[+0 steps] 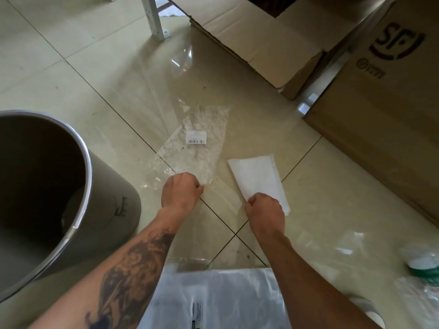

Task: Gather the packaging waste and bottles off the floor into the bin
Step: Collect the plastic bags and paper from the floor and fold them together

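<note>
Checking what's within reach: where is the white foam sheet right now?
In the head view, the white foam sheet lies on the floor right of centre, beside the clear bag, its near end pinched by the right hand.

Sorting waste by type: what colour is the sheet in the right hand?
White, seen in the head view: the sheet, pinched by the right hand.

Bin point(78, 181) at left on floor point(71, 74), bubble-wrap bag point(192, 148) right of bin, foam sheet point(259, 179) just right of bag, cardboard boxes point(380, 103) behind at right, plastic bag point(213, 300) nearest, bottle point(422, 262) far right.
</note>
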